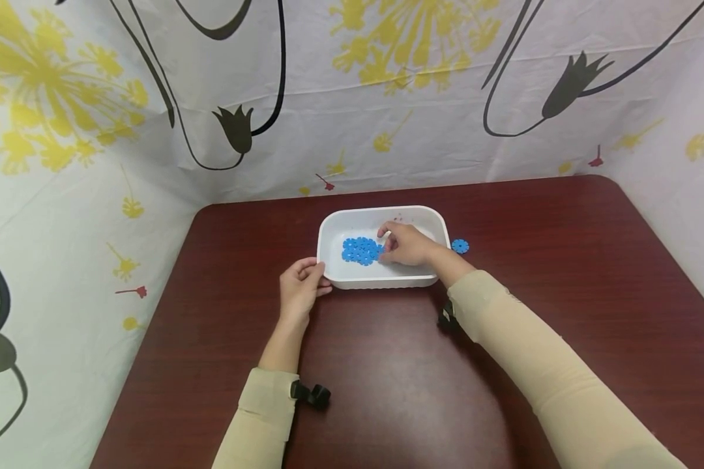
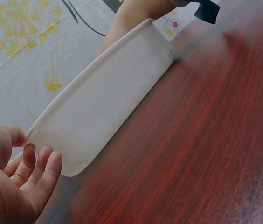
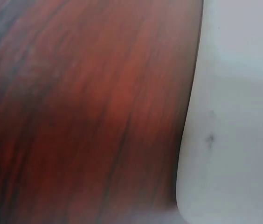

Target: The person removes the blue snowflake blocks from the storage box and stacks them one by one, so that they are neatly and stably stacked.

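A white plastic tray (image 1: 381,283) with rounded corners sits on the table. My left hand (image 1: 301,290) grips its near left corner, the thumb at the rim and the fingers against the outer wall, as the left wrist view also shows. Inside the tray lies a cluster of blue flower-shaped plastic discs (image 1: 360,251). My right hand (image 1: 409,245) reaches in over the right wall, its thumb and forefinger apart at the right edge of the cluster. Only table and tray wall (image 3: 234,140) show in the right wrist view; the right hand is outside that frame.
One more blue disc (image 1: 460,246) lies on the table just right of the tray. The dark red wooden table (image 1: 410,378) extends on all sides, with a patterned cloth (image 1: 387,150) hanging behind it. Black wrist cameras (image 1: 311,395) are strapped at both sleeves.
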The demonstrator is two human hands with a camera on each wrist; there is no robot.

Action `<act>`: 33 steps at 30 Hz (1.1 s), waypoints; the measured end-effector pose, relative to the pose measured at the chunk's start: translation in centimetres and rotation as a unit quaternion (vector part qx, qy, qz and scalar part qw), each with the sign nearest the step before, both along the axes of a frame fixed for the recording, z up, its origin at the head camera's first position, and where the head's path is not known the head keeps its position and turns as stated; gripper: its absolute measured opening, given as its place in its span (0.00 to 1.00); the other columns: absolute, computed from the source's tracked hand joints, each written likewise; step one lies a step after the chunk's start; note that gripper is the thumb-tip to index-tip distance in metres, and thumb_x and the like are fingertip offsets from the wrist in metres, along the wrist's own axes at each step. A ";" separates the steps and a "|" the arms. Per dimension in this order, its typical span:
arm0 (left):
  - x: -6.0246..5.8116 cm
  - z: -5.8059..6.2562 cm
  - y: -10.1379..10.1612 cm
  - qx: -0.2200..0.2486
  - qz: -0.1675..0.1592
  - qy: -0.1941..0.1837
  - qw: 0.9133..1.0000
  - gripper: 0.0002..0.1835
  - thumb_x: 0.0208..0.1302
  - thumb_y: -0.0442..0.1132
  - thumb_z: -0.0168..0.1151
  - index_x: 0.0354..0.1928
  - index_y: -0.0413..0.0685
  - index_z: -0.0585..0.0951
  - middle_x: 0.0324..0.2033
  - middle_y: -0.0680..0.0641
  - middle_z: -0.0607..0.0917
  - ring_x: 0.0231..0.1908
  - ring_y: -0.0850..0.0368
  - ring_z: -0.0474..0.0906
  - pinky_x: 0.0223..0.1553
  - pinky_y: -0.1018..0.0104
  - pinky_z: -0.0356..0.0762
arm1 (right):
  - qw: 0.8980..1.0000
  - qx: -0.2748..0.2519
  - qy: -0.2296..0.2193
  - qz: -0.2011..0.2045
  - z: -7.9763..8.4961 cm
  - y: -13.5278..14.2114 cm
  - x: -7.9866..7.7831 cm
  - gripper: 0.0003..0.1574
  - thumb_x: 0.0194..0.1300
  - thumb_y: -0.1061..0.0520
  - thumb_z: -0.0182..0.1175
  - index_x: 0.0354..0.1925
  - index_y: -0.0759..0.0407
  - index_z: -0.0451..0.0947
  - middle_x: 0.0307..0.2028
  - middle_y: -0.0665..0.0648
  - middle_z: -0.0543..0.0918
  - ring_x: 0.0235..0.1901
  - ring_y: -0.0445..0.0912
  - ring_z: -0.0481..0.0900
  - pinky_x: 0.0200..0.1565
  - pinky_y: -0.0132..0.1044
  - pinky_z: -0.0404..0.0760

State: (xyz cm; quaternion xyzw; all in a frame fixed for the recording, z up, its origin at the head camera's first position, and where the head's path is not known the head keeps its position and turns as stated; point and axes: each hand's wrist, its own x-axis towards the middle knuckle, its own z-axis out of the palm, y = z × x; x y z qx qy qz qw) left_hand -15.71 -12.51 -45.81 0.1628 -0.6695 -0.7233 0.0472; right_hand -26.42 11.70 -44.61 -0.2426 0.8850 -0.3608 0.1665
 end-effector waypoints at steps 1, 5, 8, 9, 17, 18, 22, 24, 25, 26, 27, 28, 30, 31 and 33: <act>0.0 0.0 0.0 0.000 0.000 0.000 1.000 0.13 0.68 0.31 0.64 0.51 0.32 0.80 0.33 0.38 0.82 0.21 0.59 0.80 0.26 0.67 0.88 | 1.000 0.001 0.002 0.004 0.0 0.0 0.0 0.27 0.60 0.61 0.72 0.54 0.65 0.73 0.32 0.55 0.81 0.35 0.47 0.77 0.44 0.40 0.78; 0.0 0.1 0.0 0.000 -0.001 -0.001 1.000 0.13 0.68 0.31 0.64 0.51 0.32 0.80 0.33 0.38 0.82 0.21 0.59 0.81 0.26 0.67 0.88 | 1.000 0.004 0.011 0.016 0.0 -0.1 0.1 0.25 0.59 0.62 0.74 0.53 0.67 0.78 0.32 0.55 0.80 0.35 0.47 0.77 0.43 0.40 0.80; 0.0 0.2 0.0 -0.001 -0.002 0.001 1.000 0.14 0.68 0.31 0.64 0.52 0.32 0.80 0.35 0.35 0.82 0.21 0.59 0.81 0.26 0.67 0.88 | 1.000 0.005 0.020 0.020 0.0 -0.1 0.2 0.23 0.59 0.62 0.73 0.52 0.68 0.79 0.31 0.55 0.80 0.35 0.47 0.77 0.43 0.40 0.80; 0.0 0.2 0.0 -0.002 -0.003 0.001 1.000 0.14 0.68 0.31 0.64 0.52 0.31 0.80 0.36 0.34 0.82 0.21 0.59 0.81 0.26 0.67 0.88 | 1.000 0.004 0.022 0.020 0.0 -0.1 0.2 0.23 0.60 0.61 0.73 0.51 0.68 0.79 0.31 0.55 0.80 0.35 0.47 0.77 0.43 0.40 0.80; 0.1 0.2 0.1 0.001 0.003 0.001 1.000 0.13 0.68 0.32 0.64 0.51 0.32 0.80 0.34 0.38 0.82 0.22 0.59 0.81 0.27 0.67 0.88 | 0.999 -0.022 0.040 0.002 0.1 0.1 0.0 0.24 0.61 0.58 0.73 0.52 0.66 0.78 0.36 0.57 0.82 0.40 0.50 0.80 0.46 0.43 0.81; 0.2 0.2 0.1 0.002 0.003 0.001 1.000 0.13 0.68 0.32 0.64 0.51 0.32 0.80 0.34 0.38 0.82 0.22 0.59 0.81 0.27 0.66 0.88 | 0.999 -0.031 0.041 -0.003 0.1 0.1 -0.1 0.24 0.62 0.58 0.73 0.52 0.65 0.78 0.37 0.58 0.82 0.40 0.50 0.80 0.47 0.43 0.82; 0.2 0.3 0.2 0.001 0.001 -0.002 1.000 0.14 0.68 0.32 0.64 0.52 0.32 0.80 0.34 0.38 0.82 0.22 0.58 0.81 0.28 0.66 0.88 | 0.996 -0.076 0.023 -0.031 0.3 0.3 -0.2 0.24 0.63 0.59 0.72 0.54 0.65 0.78 0.40 0.60 0.83 0.42 0.51 0.82 0.51 0.43 0.83; 0.2 0.3 0.2 0.001 0.001 -0.004 1.000 0.14 0.68 0.32 0.64 0.52 0.32 0.80 0.34 0.39 0.82 0.23 0.58 0.81 0.28 0.66 0.88 | 0.994 -0.098 0.010 -0.046 0.6 0.3 -0.1 0.24 0.63 0.60 0.71 0.55 0.65 0.78 0.42 0.61 0.83 0.43 0.51 0.82 0.53 0.43 0.83; 0.2 0.4 0.2 0.000 0.000 -0.004 1.000 0.14 0.68 0.32 0.64 0.52 0.32 0.80 0.34 0.39 0.83 0.23 0.58 0.81 0.28 0.66 0.88 | 0.993 -0.105 0.006 -0.051 0.8 0.4 0.0 0.24 0.63 0.60 0.71 0.55 0.65 0.78 0.42 0.62 0.83 0.44 0.52 0.82 0.53 0.43 0.83; 0.2 0.4 0.2 0.001 0.001 -0.004 1.000 0.14 0.68 0.32 0.64 0.52 0.32 0.81 0.34 0.39 0.83 0.23 0.58 0.81 0.28 0.66 0.88 | 0.992 -0.112 0.005 -0.055 0.9 0.4 0.0 0.24 0.64 0.60 0.71 0.55 0.65 0.78 0.43 0.62 0.83 0.45 0.52 0.82 0.53 0.43 0.83; 0.2 0.4 0.2 0.001 0.001 -0.004 1.000 0.13 0.68 0.32 0.64 0.52 0.32 0.81 0.34 0.39 0.83 0.23 0.58 0.81 0.28 0.66 0.88 | 0.991 -0.116 0.005 -0.058 1.0 0.5 0.0 0.24 0.64 0.60 0.71 0.55 0.65 0.77 0.44 0.62 0.83 0.45 0.52 0.82 0.54 0.43 0.83; 0.2 0.4 0.1 0.002 0.002 -0.004 1.000 0.13 0.68 0.32 0.64 0.51 0.32 0.81 0.33 0.39 0.82 0.23 0.58 0.81 0.28 0.66 0.88 | 0.991 -0.120 0.006 -0.061 1.1 0.5 0.1 0.24 0.64 0.60 0.71 0.55 0.65 0.77 0.44 0.62 0.83 0.46 0.52 0.82 0.54 0.43 0.83; 0.2 0.4 0.1 0.003 0.003 -0.003 1.000 0.13 0.68 0.31 0.64 0.51 0.32 0.81 0.33 0.39 0.82 0.23 0.58 0.81 0.28 0.66 0.88 | 0.990 -0.125 0.011 -0.063 1.4 0.7 0.2 0.24 0.64 0.60 0.71 0.55 0.66 0.77 0.45 0.63 0.83 0.47 0.53 0.82 0.54 0.44 0.83; 0.2 0.4 0.1 0.005 0.004 -0.003 1.000 0.13 0.68 0.31 0.64 0.51 0.32 0.81 0.33 0.39 0.82 0.22 0.58 0.81 0.28 0.66 0.88 | 0.990 -0.128 0.013 -0.063 1.6 0.7 0.2 0.24 0.64 0.60 0.70 0.56 0.67 0.77 0.45 0.63 0.83 0.47 0.54 0.82 0.54 0.44 0.83; 0.2 0.4 0.1 0.006 0.006 -0.002 1.000 0.12 0.67 0.31 0.64 0.51 0.32 0.81 0.33 0.38 0.82 0.22 0.59 0.81 0.28 0.67 0.88 | 0.989 -0.134 0.015 -0.065 1.9 0.9 0.4 0.24 0.64 0.61 0.70 0.56 0.67 0.77 0.45 0.64 0.83 0.48 0.55 0.82 0.54 0.46 0.83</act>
